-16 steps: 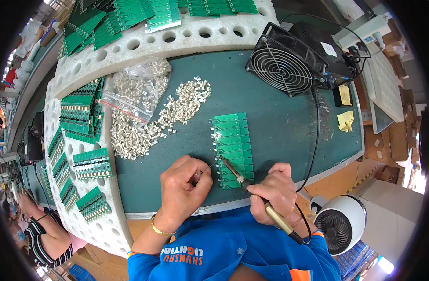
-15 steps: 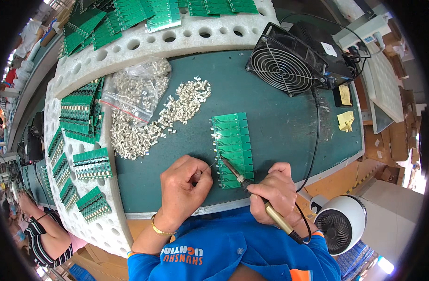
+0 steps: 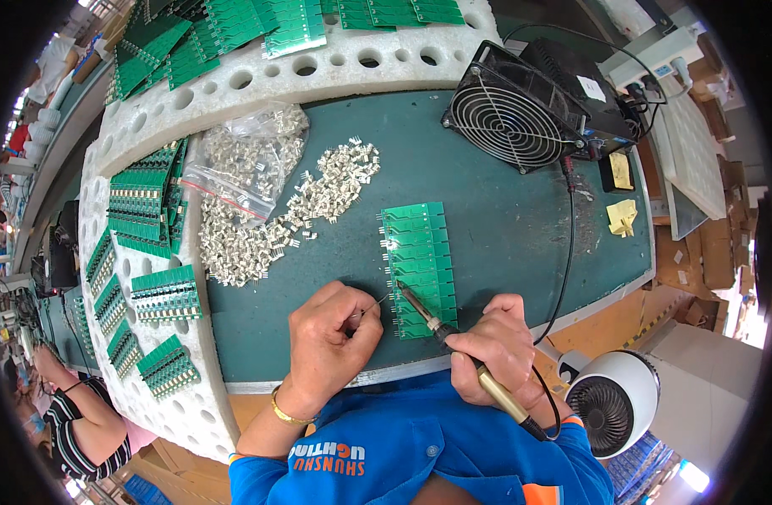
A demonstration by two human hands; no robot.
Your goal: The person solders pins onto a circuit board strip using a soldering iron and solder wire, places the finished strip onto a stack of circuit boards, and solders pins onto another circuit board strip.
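Observation:
A green circuit board panel (image 3: 420, 261) lies on the dark green bench mat, with small pins sticking out along its left edge. My right hand (image 3: 493, 345) is closed around a soldering iron (image 3: 500, 391), whose tip touches or hovers just over the panel's left edge, about halfway down; I cannot tell which. Left of the panel, my left hand (image 3: 335, 332) pinches a thin solder wire (image 3: 383, 299), its end pointing toward the iron's tip. Farther left and back lies a loose heap of small white connectors (image 3: 243, 248), beside a clear zip bag (image 3: 255, 160) of the same parts.
White foam blocks with holes (image 3: 171, 101) border the left and back, carrying stacked green boards (image 3: 146, 198). A black fan (image 3: 512, 114) stands at the back right, near a yellow sponge (image 3: 622, 217). The iron's cord (image 3: 567, 261) crosses the right side. Another person's arm (image 3: 87, 421) shows far left.
Barely anything differs. The iron's tip and the solder wire have shifted very slightly at the panel's left edge; the panel stays where it was.

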